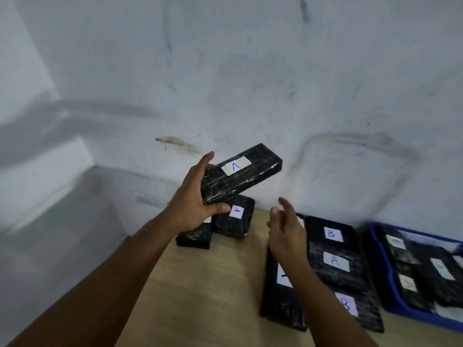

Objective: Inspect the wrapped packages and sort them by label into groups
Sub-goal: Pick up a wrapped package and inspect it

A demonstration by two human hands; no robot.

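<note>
Left hand (194, 204) grips glossy black rectangular package (241, 172).

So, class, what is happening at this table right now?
A person's left hand holds up a long black plastic-wrapped package labelled A above the wooden table. The right hand hovers open, empty. Below sits a smaller package labelled A; more packages labelled B and A lie by a blue plastic tray.
</note>
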